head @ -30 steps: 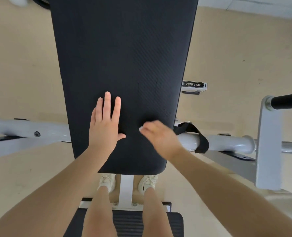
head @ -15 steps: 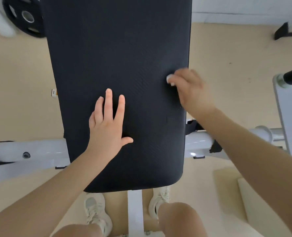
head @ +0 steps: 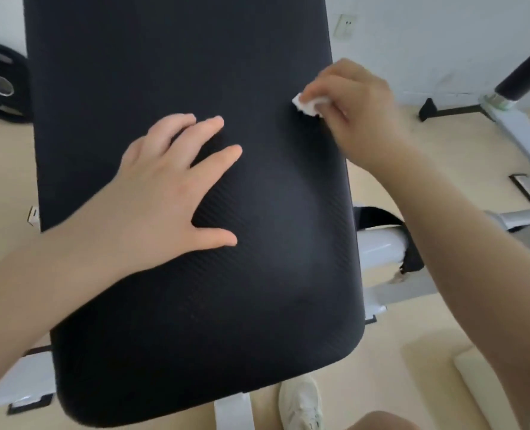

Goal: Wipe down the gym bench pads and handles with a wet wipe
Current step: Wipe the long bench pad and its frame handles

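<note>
1. Since half a second ago, the right hand [head: 360, 110] has carried the wet wipe [head: 308, 104] farther up the bench pad [head: 177, 57], along its right edge.
2. The right fingers pinch the bunched wipe against the pad; the left hand [head: 167, 193] rests flat, fingers spread, mid-pad.
3. To wipe well, I judge overlapping strokes across the full width are best, with the left hand bracing and the wipe unfolded for more contact.
4. No legible writing shows; the wall socket [head: 344, 26] is unmarked.
</note>
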Action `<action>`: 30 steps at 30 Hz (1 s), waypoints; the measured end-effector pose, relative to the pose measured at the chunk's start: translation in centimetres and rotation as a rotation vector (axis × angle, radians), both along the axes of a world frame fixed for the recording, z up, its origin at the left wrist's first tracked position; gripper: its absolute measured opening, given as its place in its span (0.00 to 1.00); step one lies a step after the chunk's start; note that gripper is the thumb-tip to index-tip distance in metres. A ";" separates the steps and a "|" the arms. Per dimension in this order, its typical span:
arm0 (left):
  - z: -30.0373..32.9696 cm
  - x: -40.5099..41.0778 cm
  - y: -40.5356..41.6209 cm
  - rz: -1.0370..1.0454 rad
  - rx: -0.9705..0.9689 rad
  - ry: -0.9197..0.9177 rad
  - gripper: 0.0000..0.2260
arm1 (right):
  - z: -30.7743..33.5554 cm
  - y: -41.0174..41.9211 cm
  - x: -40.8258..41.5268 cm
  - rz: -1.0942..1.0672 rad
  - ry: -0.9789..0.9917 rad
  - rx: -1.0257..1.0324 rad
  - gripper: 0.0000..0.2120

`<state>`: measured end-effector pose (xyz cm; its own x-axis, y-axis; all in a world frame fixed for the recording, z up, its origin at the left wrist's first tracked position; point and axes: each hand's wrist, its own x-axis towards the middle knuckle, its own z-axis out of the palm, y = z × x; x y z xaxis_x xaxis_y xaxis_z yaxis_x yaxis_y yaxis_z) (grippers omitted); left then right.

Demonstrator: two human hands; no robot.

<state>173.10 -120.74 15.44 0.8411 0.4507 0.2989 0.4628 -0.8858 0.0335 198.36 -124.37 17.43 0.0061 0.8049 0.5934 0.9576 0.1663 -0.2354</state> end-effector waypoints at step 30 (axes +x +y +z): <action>-2.5 -8.5 -9.5 0.531 -0.132 0.344 0.58 | -10.4 -17.7 -12.1 0.117 0.017 -0.161 0.12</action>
